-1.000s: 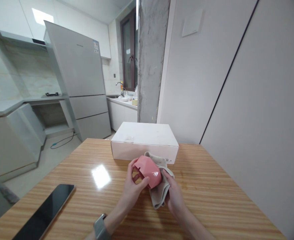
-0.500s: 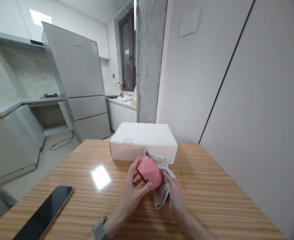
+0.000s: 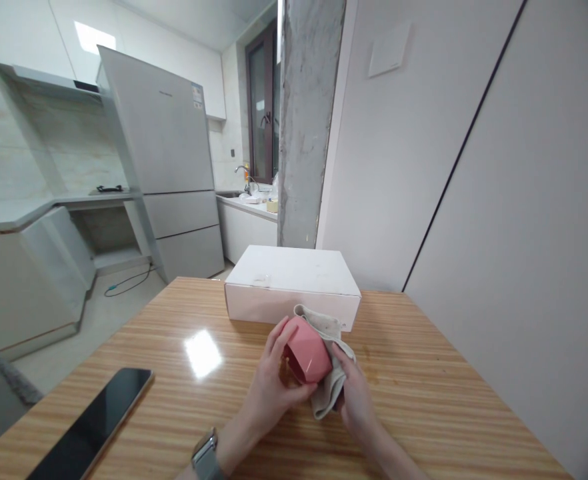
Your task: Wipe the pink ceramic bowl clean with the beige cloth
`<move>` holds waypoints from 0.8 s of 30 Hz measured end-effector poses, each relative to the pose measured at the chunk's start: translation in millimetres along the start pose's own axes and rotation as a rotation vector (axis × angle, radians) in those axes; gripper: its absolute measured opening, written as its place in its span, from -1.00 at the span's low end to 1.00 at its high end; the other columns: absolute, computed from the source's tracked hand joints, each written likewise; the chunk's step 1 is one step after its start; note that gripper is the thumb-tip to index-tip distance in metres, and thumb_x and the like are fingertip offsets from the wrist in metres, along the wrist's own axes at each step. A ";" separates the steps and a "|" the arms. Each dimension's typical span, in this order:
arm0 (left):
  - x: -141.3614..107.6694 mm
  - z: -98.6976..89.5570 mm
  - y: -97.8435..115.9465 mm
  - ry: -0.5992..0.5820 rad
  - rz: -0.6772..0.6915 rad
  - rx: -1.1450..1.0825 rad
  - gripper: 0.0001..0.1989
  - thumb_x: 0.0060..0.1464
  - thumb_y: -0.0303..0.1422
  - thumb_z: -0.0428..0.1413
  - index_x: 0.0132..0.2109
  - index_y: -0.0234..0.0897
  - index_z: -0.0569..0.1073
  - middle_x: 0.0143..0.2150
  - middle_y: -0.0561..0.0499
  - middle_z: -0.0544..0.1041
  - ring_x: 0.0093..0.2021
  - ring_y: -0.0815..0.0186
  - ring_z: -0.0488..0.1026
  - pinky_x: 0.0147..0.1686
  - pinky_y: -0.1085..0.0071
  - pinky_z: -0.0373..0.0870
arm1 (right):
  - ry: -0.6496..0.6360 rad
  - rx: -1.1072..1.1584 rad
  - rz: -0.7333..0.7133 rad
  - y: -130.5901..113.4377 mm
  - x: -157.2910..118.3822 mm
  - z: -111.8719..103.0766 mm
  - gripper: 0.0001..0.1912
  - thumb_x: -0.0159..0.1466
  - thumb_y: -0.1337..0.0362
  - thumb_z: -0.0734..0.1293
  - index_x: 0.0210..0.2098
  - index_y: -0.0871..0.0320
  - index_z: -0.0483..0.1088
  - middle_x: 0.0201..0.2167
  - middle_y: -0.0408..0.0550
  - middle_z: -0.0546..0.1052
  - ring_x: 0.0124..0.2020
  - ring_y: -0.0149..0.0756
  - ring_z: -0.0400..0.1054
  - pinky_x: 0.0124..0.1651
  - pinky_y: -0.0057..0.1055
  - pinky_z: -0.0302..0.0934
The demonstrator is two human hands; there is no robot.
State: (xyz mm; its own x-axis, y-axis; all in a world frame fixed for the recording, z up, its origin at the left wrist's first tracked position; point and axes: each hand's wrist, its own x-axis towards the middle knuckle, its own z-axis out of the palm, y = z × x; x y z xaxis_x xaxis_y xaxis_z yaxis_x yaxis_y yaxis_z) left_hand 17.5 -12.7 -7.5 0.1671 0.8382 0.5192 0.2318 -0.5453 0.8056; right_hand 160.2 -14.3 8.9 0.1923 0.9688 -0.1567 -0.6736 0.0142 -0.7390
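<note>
"Which step is in hand?"

"Seemingly rubbing: the right hand (image 3: 358, 398), clamped on the grey cloth (image 3: 327, 400), holds it against the right side of the pink container (image 3: 312, 348)."

"Where's that container?"

"Lower middle of the frame, over the counter (image 3: 424, 400), in front of the white box (image 3: 294, 270); the left hand (image 3: 270, 387) grips its open end, thumb below, fingers above."

"And the next move?"

"I'd judge it calls for a slight turn under the cloth. Both hands angle inward from the bottom edge."

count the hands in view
2: the left hand grips the pink object, and the right hand holds the grey cloth against it.
</note>
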 end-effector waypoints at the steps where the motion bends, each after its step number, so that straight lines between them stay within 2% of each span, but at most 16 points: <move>1: -0.1 0.2 1.1 -0.004 -0.036 -0.031 -0.09 -0.19 -0.47 0.29 0.27 0.02 0.09 0.34 -0.07 0.01 0.29 0.05 0.09 0.12 0.15 0.30 | 0.000 -0.002 0.005 -0.2 -0.4 0.4 -0.68 -0.14 0.12 0.53 -0.40 0.12 0.57 -0.30 -0.10 0.63 -0.10 -0.14 0.44 0.02 -0.32 0.25; 5: 0.5 -0.6 6.3 0.014 -0.112 -0.103 -0.15 -0.19 -0.41 0.31 0.24 0.05 0.16 0.33 -0.04 0.02 0.27 0.04 0.11 0.03 0.23 0.39 | -0.019 -0.008 0.033 0.3 -2.9 1.8 -0.71 -0.09 0.14 0.52 -0.39 0.12 0.56 -0.31 -0.11 0.64 -0.14 -0.14 0.47 0.00 -0.30 0.28; 8: 2.0 -3.2 9.1 0.030 -0.082 -0.066 -0.18 -0.22 -0.45 0.31 0.21 0.03 0.21 0.29 -0.05 0.05 0.24 0.05 0.16 0.08 0.19 0.34 | -0.043 0.038 0.116 -3.6 -0.5 1.2 -0.76 -0.02 0.14 0.47 -0.38 0.12 0.55 -0.34 -0.10 0.64 -0.20 -0.11 0.50 -0.03 -0.23 0.31; 12: 4.9 -7.0 13.3 0.053 -0.048 -0.045 -0.21 -0.28 -0.48 0.31 0.15 -0.03 0.29 0.22 -0.08 0.16 0.20 0.03 0.19 0.12 0.14 0.28 | -0.024 0.109 0.198 -21.0 13.6 -2.9 -0.80 0.09 0.18 0.38 -0.35 0.16 0.54 -0.36 -0.05 0.64 -0.18 -0.09 0.51 -0.04 -0.19 0.33; 14: 6.2 -7.0 15.0 0.047 -0.167 -0.178 -0.18 -0.29 -0.45 0.33 0.17 -0.05 0.23 0.19 -0.10 0.23 0.15 0.05 0.26 0.02 0.18 0.38 | 0.029 0.117 0.168 -29.9 19.6 -4.7 -0.78 0.11 0.15 0.37 -0.33 0.14 0.54 -0.33 -0.04 0.64 -0.16 -0.10 0.50 -0.03 -0.19 0.34; 17: 7.0 -3.4 15.2 0.024 -0.423 -0.500 -0.21 -0.27 -0.33 0.35 0.14 -0.11 0.21 0.12 -0.14 0.33 -0.04 0.12 0.41 -0.28 0.37 0.47 | 0.077 0.069 0.059 -33.1 17.6 -5.3 -0.70 0.09 0.02 0.39 -0.29 0.07 0.54 -0.25 -0.08 0.63 -0.09 -0.09 0.47 0.02 -0.15 0.30; 19: 6.7 -0.3 15.2 -0.005 -0.551 -0.701 -0.32 -0.18 -0.21 0.29 0.10 -0.17 0.25 0.05 -0.15 0.38 -0.18 0.21 0.45 -0.46 0.47 0.43 | -0.033 -0.032 0.002 -28.0 8.3 -5.8 -0.60 0.05 -0.08 0.41 -0.28 0.07 0.54 -0.20 -0.06 0.62 0.01 -0.07 0.41 0.12 -0.12 0.20; 20: 6.4 0.8 15.7 -0.026 -0.593 -0.781 -0.37 -0.12 -0.16 0.25 0.10 -0.19 0.26 0.00 -0.15 0.41 -0.24 0.24 0.46 -0.50 0.49 0.40 | -0.157 -0.111 -0.027 -24.5 2.5 -6.6 -0.55 0.05 -0.10 0.40 -0.24 0.10 0.54 -0.14 -0.02 0.60 0.08 -0.07 0.35 0.20 -0.13 0.10; 22: 6.0 1.1 17.4 -0.062 -0.637 -0.889 -0.42 -0.03 -0.11 0.18 0.11 -0.21 0.28 -0.06 -0.13 0.45 -0.28 0.26 0.46 -0.51 0.49 0.40 | -0.379 -0.323 -0.132 -17.4 -8.3 -9.6 -0.57 0.07 0.05 0.45 -0.11 0.09 0.51 0.00 -0.02 0.53 0.21 -0.15 0.20 0.30 -0.21 -0.11; 24: 6.1 -0.1 18.6 -0.062 -0.635 -0.934 -0.44 0.00 -0.11 0.16 0.12 -0.20 0.29 -0.08 -0.10 0.47 -0.25 0.27 0.46 -0.44 0.46 0.44 | -0.410 -0.446 -0.164 -11.8 -14.3 -13.3 -0.56 0.07 0.13 0.48 -0.06 0.04 0.48 0.06 -0.04 0.48 0.24 -0.19 0.13 0.32 -0.23 -0.19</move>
State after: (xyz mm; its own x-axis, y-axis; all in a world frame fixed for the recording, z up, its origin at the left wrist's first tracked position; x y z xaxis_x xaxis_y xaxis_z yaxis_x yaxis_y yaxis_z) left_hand 22.7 -17.7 10.6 0.3276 0.9433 -0.0543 -0.5104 0.2251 0.8299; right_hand 174.8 -31.6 11.2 -0.0808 0.9803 0.1803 -0.2787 0.1514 -0.9484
